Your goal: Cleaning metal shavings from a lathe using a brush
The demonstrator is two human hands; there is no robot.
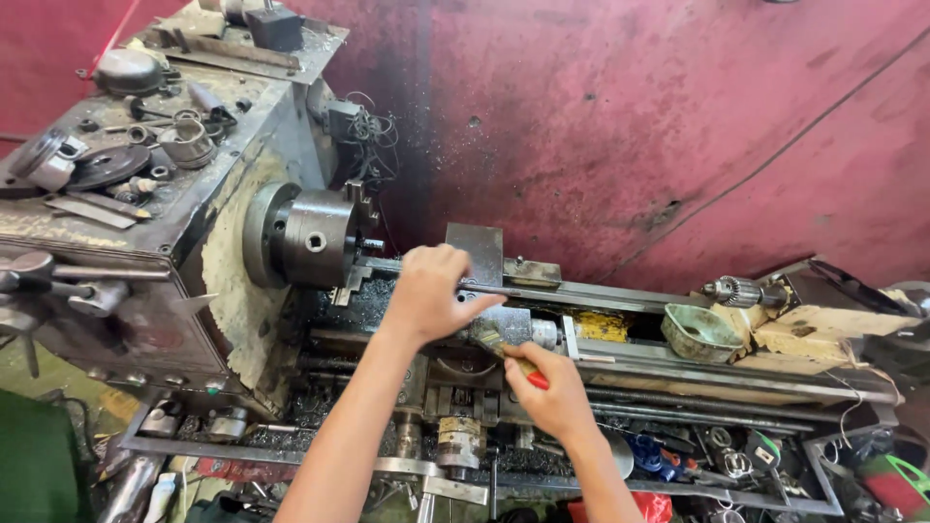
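So, mid-frame there's a grimy metal lathe [291, 320]. The left hand [431, 291] rests on the carriage [504, 324] just right of the three-jaw chuck [315, 237], fingers curled loosely over it. Right hand [552, 392], just below, has its fingers wrapped around a small brush [504, 347] with a red-tipped handle, bristles touching the carriage. A green tray [699, 334] sits at the right.

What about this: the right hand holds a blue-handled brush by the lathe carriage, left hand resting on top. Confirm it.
Not quite. In the head view the brush in the right hand has a red handle, not blue. The rest stands: it is at the lathe carriage, with the left hand resting on top.
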